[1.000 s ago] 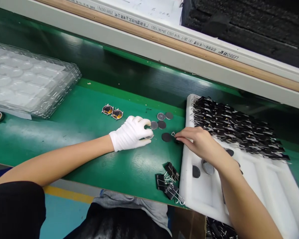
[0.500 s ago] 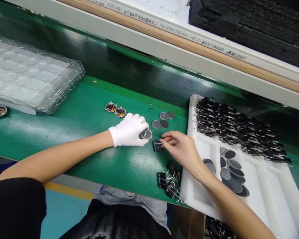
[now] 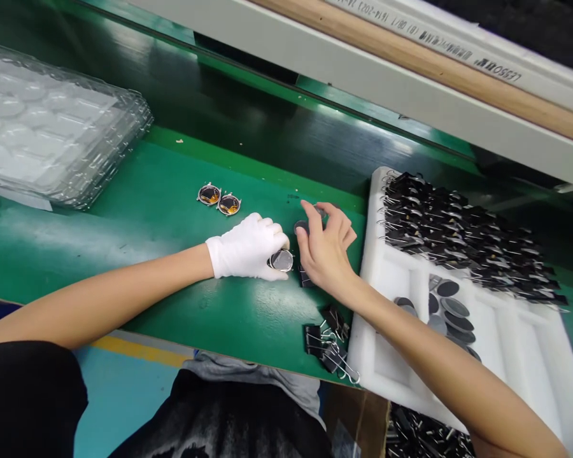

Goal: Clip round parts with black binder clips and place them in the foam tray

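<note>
My left hand [image 3: 249, 248], in a white glove, is closed round a watch case [image 3: 281, 261] with a grey disc on its face. My bare right hand [image 3: 328, 251] hovers just to the right of it, thumb and fingers apart, over the dark round discs [image 3: 300, 226]. Most of those discs are hidden behind its fingers. Under the right palm a black binder clip [image 3: 306, 278] peeks out on the green table. Two more watch cases [image 3: 209, 194] with dark and orange faces lie beyond the glove.
On the right, a white foam tray [image 3: 377, 210] holds rows of black binder clips [image 3: 458, 235] and loose grey discs [image 3: 456, 308]. Several loose binder clips [image 3: 333, 356] lie near the table's front edge. Stacked clear plastic trays [image 3: 57, 127] stand at the left.
My right hand has left the binder clip and moved up to the discs, its fingers spreading. My left hand keeps hold of the watch case. The view has shifted slightly.
</note>
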`<state>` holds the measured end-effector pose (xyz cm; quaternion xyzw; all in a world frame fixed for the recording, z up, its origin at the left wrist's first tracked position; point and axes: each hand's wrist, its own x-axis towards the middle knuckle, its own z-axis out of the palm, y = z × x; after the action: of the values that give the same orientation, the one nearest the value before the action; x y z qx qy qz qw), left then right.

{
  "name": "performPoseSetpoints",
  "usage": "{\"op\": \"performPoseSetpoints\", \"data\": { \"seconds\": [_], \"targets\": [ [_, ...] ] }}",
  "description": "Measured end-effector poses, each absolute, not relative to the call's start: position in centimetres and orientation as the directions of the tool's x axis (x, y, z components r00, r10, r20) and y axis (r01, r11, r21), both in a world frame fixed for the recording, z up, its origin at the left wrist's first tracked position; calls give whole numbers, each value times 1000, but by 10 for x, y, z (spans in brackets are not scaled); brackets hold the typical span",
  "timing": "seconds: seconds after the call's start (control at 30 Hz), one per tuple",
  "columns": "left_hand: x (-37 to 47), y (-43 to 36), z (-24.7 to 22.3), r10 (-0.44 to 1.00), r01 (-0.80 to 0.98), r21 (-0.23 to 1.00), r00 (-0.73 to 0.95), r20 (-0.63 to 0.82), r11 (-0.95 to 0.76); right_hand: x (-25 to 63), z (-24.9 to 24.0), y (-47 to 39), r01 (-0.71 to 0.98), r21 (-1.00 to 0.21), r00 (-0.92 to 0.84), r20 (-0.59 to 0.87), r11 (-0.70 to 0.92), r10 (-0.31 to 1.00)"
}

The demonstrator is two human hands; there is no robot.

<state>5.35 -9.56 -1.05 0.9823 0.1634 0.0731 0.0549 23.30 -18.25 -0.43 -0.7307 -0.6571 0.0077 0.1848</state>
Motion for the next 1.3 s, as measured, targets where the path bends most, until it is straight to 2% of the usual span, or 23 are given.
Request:
{"op": "performPoseSetpoints", "data": {
  "seconds": [0.13, 0.4, 0.7, 0.93, 1.03, 1.1, 1.17, 1.23, 1.3],
  "targets": [
    [55, -103, -10, 350, 333, 138, 927, 132, -933, 238, -17, -179, 924, -319, 281, 192, -211, 940],
    [62, -120, -17, 362, 335, 173, 918, 161, -926, 244, -24, -180, 885, -329, 394, 155, -328, 906],
    [72, -126, -15, 402, 382, 170, 910, 99, -908, 245, -25, -181, 846, -391, 448, 151, -363, 881],
    [75, -126, -13, 394, 379, 156, 916, 75, -912, 245, -33, -179, 836, -443, 433, 173, -323, 885],
    [74, -128, -15, 404, 390, 131, 909, 104, -912, 248, -21, -178, 821, -491, 425, 185, -291, 886],
    [71, -130, -14, 458, 445, 122, 879, 130, -887, 257, 0, -185, 823, -535, 335, 184, -192, 924],
    [65, -128, -10, 546, 533, 119, 824, 151, -837, 271, 30, -203, 837, -547, 109, 128, -21, 986],
    [57, -124, -5, 582, 569, 123, 796, 163, -813, 287, 59, -230, 835, -536, -174, -36, 128, 984],
    [50, -120, 1, 507, 493, 118, 848, 154, -862, 299, 78, -261, 824, -542, -337, -231, 167, 913]
  ]
}}
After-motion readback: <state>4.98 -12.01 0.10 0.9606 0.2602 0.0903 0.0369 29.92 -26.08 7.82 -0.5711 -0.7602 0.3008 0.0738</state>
